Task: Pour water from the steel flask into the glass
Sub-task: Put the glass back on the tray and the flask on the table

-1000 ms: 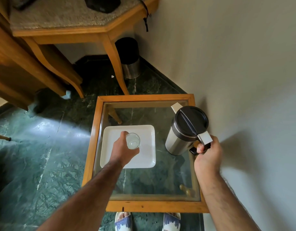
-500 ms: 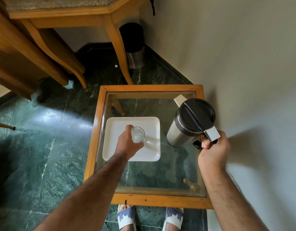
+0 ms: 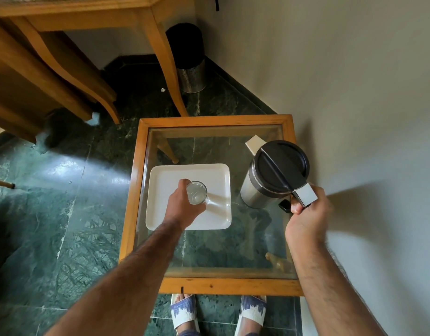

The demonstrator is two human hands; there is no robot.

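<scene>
Left hand [image 3: 182,209] wrapped around glass [image 3: 196,192], steadying it on white tray [image 3: 160,214] | right hand [image 3: 308,221] closed on steel flask [image 3: 260,190] handle, upright, apparently readying the pour

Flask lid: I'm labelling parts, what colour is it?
Black, on the steel flask; lid seen in the head view.

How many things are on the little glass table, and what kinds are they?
Steel flask: 1, held by its handle in the right hand
Glass: 1, gripped by the left hand
White tray: 1, under the glass
Total: 3 things
</scene>
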